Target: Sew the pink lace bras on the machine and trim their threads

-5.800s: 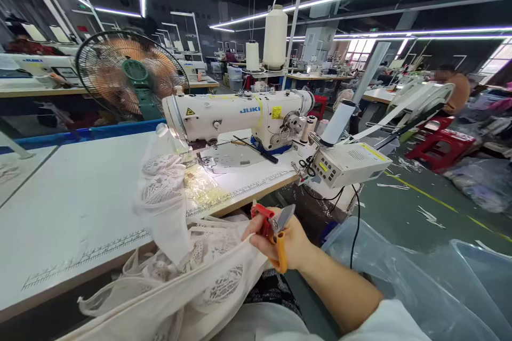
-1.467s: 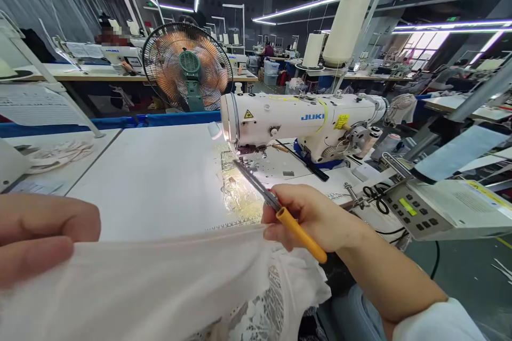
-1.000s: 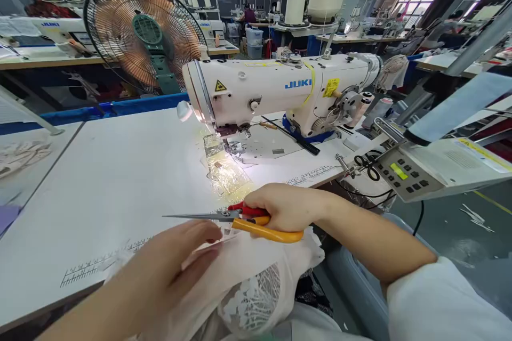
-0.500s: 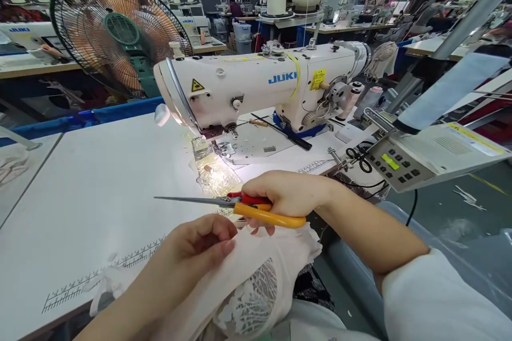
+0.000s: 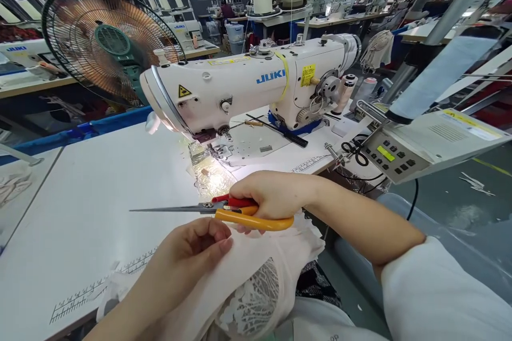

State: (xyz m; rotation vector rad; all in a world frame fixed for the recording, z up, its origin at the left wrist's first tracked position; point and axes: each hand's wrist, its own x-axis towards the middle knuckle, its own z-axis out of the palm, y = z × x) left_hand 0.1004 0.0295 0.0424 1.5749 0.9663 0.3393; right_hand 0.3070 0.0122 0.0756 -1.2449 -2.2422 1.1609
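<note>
My right hand [image 5: 268,197] is wrapped round a pair of scissors [image 5: 256,220] with orange and red handles. Their long blades look closed and point left over the white table. Just below, my left hand [image 5: 200,250] pinches the edge of a white garment [image 5: 240,261] between thumb and fingers. The garment hangs over my lap and shows a lace panel [image 5: 256,298] with a curved, bra-like seam. Some fingers of my right hand are hidden behind the scissors and seem to touch the cloth.
A white JUKI sewing machine [image 5: 244,85] stands ahead, with a black-handled tool [image 5: 294,138] lying on its bed. Right of it hangs a control box [image 5: 400,154]. A fan [image 5: 114,40] is at the back left. White scraps [image 5: 116,285] lie by the table's front edge.
The scissors and my right hand have moved slightly left. My left hand keeps its pinch on the garment. The whole view has shifted a little.
</note>
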